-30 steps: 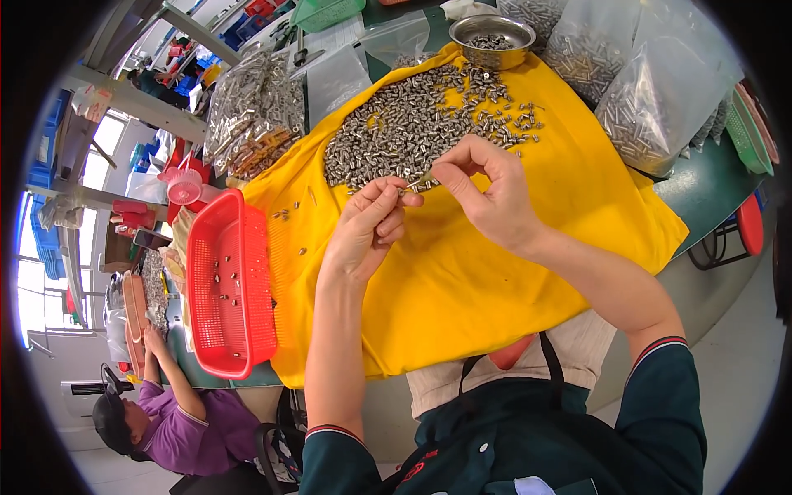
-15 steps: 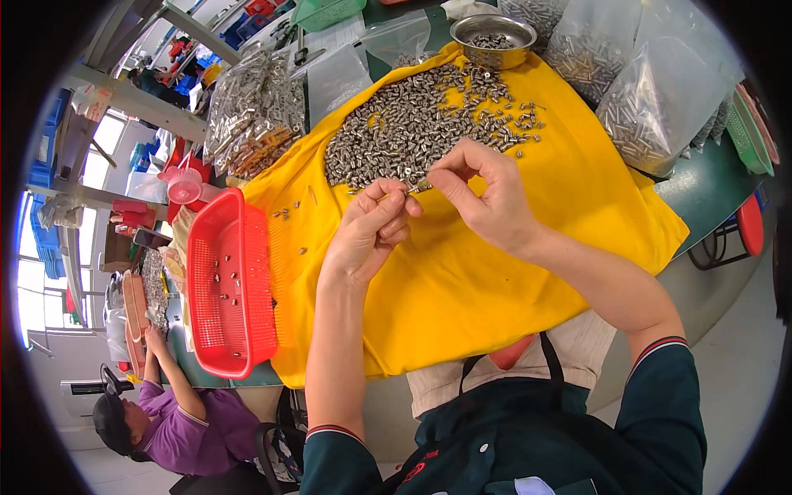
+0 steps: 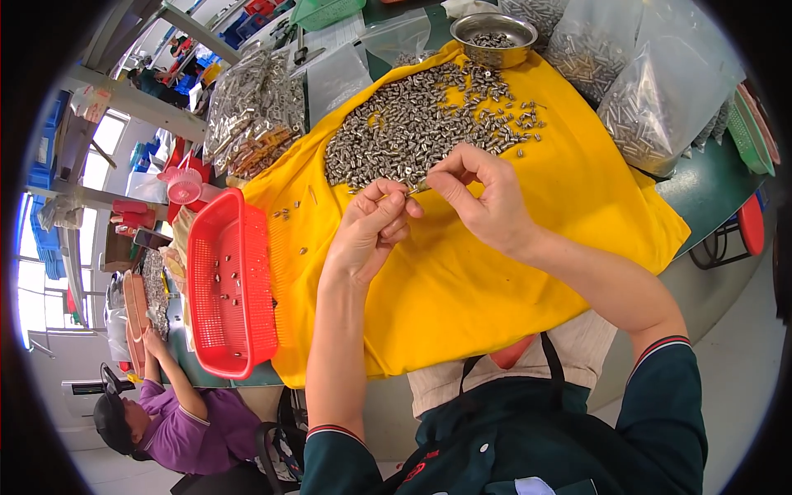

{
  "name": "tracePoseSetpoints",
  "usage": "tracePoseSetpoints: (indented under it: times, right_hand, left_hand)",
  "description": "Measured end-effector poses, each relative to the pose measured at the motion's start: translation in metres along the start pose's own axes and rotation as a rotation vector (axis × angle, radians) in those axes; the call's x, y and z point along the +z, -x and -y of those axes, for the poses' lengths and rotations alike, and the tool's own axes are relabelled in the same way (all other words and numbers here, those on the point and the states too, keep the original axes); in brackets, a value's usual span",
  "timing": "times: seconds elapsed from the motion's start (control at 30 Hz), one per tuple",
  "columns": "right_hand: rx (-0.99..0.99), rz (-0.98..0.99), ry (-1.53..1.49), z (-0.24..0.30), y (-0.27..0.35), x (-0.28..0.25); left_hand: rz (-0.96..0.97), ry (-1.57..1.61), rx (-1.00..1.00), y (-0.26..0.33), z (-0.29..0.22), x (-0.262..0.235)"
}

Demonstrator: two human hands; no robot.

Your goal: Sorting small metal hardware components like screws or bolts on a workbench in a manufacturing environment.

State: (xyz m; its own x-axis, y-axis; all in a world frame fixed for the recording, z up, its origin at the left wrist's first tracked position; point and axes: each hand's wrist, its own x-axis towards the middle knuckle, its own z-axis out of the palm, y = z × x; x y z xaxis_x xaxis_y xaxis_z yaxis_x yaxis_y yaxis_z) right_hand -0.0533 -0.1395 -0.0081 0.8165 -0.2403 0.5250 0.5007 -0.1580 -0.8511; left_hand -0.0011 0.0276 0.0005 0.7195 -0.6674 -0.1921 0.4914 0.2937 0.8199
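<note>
Spread over the green worktable [image 3: 701, 186], a yellow cloth [image 3: 495, 280] carries everything. Above it, the right hand [image 3: 483, 198] pinches 1 small silver metal part [image 3: 417, 186] between thumb and forefinger, and the left hand [image 3: 371, 227], fingers curled shut, meets it at the same part. Compared with half a second ago, both hands sit almost where they were, fingertips a touch closer. Just beyond lies the heap of silver metal parts [image 3: 412, 124]; left, a red plastic basket [image 3: 231, 289].
</note>
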Motion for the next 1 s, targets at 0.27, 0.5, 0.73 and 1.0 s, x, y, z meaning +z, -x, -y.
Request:
tracePoseSetpoints:
  times: [0.27,0.5,0.73,1.0]
  right_hand:
    - [0.196,-0.185,-0.153,-0.003,-0.005,-0.007]
    - [0.213,-0.130,-0.164,-0.001,-0.004,-0.003]
    - [0.201,-0.124,-0.165,-0.002,-0.005,-0.001]
    - [0.195,-0.105,-0.129,-0.001,-0.004,-0.004]
  left_hand:
    - [-0.250,0.217,0.062,0.002,-0.016,-0.012]
    - [-0.472,-0.414,0.217,-0.012,-0.002,-0.019]
    - [-0.590,-1.504,0.525,-0.022,0.010,-0.015]
    - [-0.546,-1.530,0.519,-0.020,0.008,-0.007]
